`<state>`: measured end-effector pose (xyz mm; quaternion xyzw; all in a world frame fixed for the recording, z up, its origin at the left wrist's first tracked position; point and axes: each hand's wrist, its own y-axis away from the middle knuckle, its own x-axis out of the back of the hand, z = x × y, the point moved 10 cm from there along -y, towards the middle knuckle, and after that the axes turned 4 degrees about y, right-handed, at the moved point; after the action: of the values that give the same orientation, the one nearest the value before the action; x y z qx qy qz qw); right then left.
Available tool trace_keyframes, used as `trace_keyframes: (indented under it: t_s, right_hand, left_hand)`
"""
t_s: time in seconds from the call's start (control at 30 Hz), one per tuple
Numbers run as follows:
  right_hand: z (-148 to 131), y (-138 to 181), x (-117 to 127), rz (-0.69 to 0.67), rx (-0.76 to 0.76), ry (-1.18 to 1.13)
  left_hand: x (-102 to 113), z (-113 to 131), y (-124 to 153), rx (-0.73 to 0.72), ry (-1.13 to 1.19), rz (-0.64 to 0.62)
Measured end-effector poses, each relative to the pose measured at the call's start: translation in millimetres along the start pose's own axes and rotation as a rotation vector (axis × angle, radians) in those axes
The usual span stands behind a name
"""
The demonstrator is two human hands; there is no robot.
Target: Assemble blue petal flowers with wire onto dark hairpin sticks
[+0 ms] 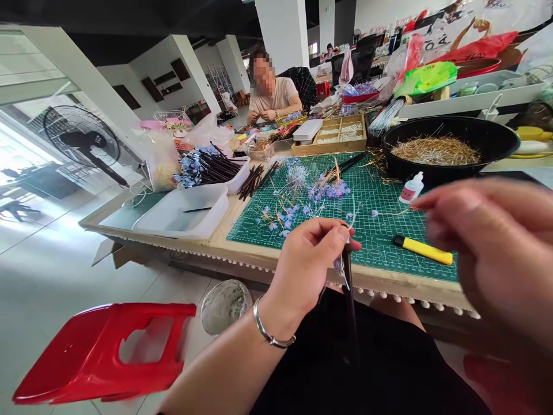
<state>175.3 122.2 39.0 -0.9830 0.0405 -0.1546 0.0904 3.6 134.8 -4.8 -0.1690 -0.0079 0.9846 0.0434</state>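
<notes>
Black stick (348, 288), pinched — left hand (305, 266) curled

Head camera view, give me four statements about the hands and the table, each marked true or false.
1. The left hand pinches a dark stick. True.
2. The black bowl holds straw-coloured strands. True.
3. The yellow knife lies in the black bowl. False: the yellow knife lies on the green mat.
4. The red stool stands on the green mat. False: the red stool is on the floor.
</notes>
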Motion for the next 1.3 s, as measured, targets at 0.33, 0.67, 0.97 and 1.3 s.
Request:
trace_keyframes:
  t_s: [0.33,0.67,0.97,1.3]
  right_hand:
    - [27,50,-51,-0.187,0.174,0.327]
    - [77,55,-97,-0.482,-0.278,-0.411]
    - [39,56,-59,-0.292,0.086,0.045]
    - [-13,115,-64,-0.224,0.749,0.614]
  left_hand:
    - [5,-36,9,0.181,0.081,0.035]
    - [0,-47,19,0.264,0.220,-0.037]
    - [3,-34,26,0.229,0.222,-0.029]
    - [-2,-32,38,0.188,0.284,-0.077]
